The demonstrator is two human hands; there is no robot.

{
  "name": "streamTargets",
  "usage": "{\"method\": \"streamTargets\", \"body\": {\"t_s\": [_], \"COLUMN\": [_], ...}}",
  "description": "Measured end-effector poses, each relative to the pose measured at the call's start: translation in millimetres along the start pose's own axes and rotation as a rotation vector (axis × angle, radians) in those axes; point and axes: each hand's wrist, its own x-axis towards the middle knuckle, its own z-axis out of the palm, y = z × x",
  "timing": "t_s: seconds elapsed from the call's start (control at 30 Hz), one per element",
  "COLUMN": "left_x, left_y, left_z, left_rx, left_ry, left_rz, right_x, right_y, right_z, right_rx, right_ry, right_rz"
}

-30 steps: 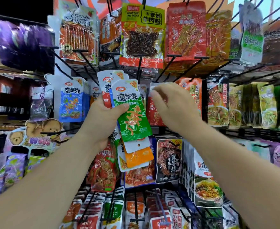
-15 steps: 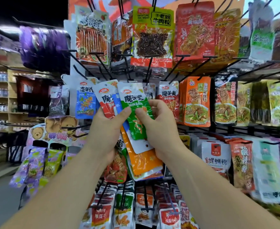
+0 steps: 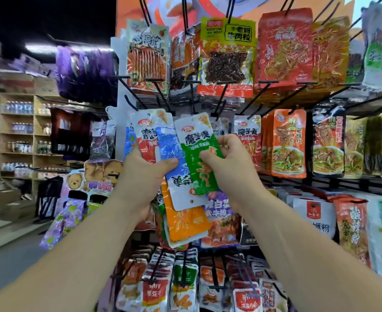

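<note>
Against a shop rack, mid-sort: gripping a bunch of packets in the left hand, pinching the green packet overlapping the blue packet with the right hand, next likely sliding it free.

"VEGETARIAN MEAT" and "老妈牛肉粒" are printed on the yellow-topped packet. "魔芋爽" is read on the green packet — and on the hanging red packet.

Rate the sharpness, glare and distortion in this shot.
Head view: the green packet pinched by the right hand is fairly sharp, as are the fanned packets in the left hand; purple bags and shelves at left smear; red foil packet glints; edges bow outward.
</note>
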Motion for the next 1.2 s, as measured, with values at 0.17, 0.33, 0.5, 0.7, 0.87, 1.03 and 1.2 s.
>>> {"method": "streamTargets", "body": {"t_s": [0.17,0.33,0.5,0.7,0.87,1.03,1.2], "left_x": [17,36,39,39,51,57,57], "left_y": [12,14,-2,-7,4,2,-2], "left_z": [-17,-32,-35,-29,-42,-55,-55], "left_rx": [0.087,0.089,0.055,0.057,0.072,0.071,0.057], "left_ry": [0.026,0.021,-0.003,-0.027,0.005,-0.005,-0.031], "left_rz": [0.049,0.044,-0.008,-0.001,0.024,-0.016,-0.03], "right_x": [12,35,58,67,76,83,88], "right_y": [-20,-34,-35,-29,-28,-19,-8], "right_z": [-2,-7,-10,-8,-1,4,10], "right_rx": [0.008,-0.136,-0.307,-0.392,-0.307,-0.36,-0.408], "right_ry": [-0.034,-0.051,-0.012,0.091,0.2,0.251,0.244], "right_rz": [0.022,0.017,0.114,0.094,0.052,-0.002,-0.032]}}
